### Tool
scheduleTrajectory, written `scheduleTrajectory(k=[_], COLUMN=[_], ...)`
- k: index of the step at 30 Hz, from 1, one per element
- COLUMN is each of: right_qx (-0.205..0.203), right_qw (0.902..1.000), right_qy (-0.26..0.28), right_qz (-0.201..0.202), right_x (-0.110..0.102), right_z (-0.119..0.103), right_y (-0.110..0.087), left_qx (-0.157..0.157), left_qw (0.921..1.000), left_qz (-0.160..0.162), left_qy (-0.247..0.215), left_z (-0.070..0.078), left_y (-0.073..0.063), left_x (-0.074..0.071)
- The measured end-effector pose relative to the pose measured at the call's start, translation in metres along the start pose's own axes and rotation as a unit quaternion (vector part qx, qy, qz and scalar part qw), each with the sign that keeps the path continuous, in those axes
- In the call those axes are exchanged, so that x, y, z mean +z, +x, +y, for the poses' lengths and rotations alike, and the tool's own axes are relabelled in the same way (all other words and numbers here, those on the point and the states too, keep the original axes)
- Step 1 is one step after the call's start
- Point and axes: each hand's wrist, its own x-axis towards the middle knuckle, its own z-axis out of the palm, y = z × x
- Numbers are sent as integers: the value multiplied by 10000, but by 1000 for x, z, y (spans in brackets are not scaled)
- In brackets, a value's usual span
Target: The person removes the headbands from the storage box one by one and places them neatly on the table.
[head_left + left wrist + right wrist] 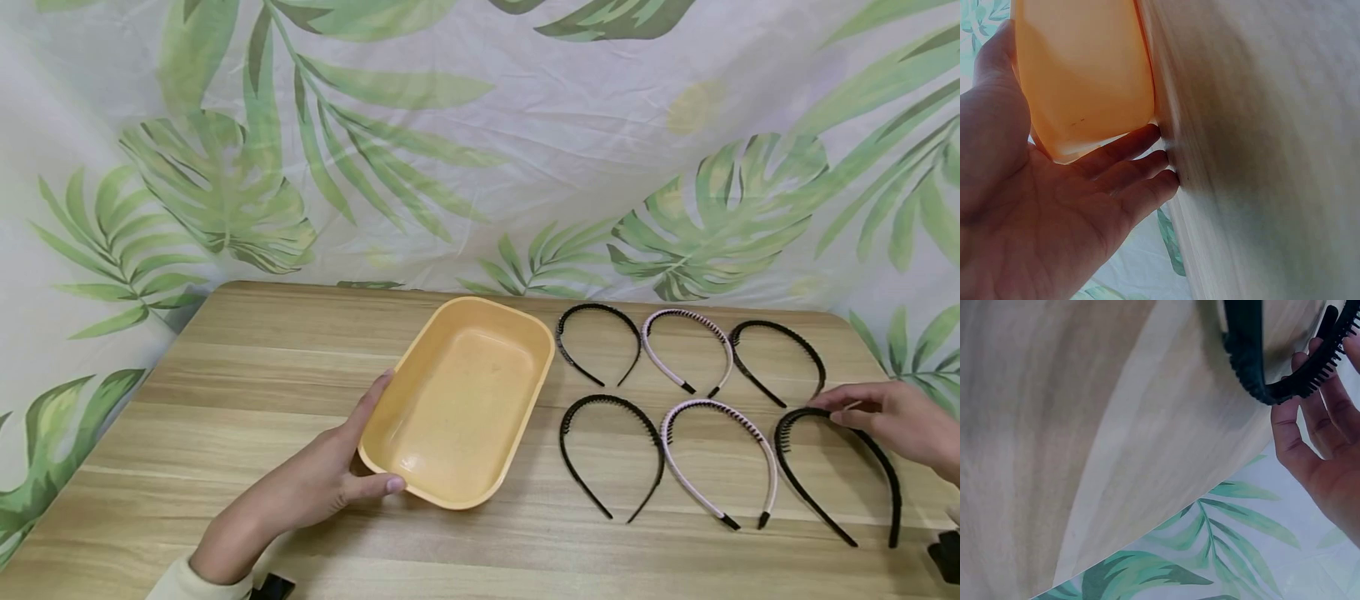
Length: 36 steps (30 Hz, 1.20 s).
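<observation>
In the head view a yellow plastic tub [457, 400] stands at the middle of the table, its hollow bare. My left hand [330, 475] holds it at the near left corner, thumb at the near rim and a finger along the left wall. The left wrist view shows the other fingers [1138, 169] below the tub wall [1085, 69], tips at the tabletop. At the right, my right hand [892, 417] pinches the top of a black toothed headband [885, 467]. Its band [1310, 375] lies across the fingers [1291, 431] in the right wrist view.
Behind the held headband lies a black headband [783, 329]. Two pink headbands [693, 317] [712, 406] and two more black ones [600, 308] [615, 400] lie in rows right of the tub. A leaf-print cloth [420, 167] hangs behind the wooden table [225, 400].
</observation>
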Motion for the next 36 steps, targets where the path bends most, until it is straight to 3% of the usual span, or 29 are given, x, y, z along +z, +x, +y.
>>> scheduleTrajectory(k=[19,36], right_qx=[497,497], right_qw=[9986,9987], right_qy=[112,-9], right_qz=[-120,-53], right_x=[-1,0], right_z=[-1,-2], right_y=[0,0], left_qx=[8,-30], left_qw=[10000,9999], left_qz=[-17,40], left_qy=[7,106], left_z=[0,0], left_y=[0,0], left_x=[-1,0])
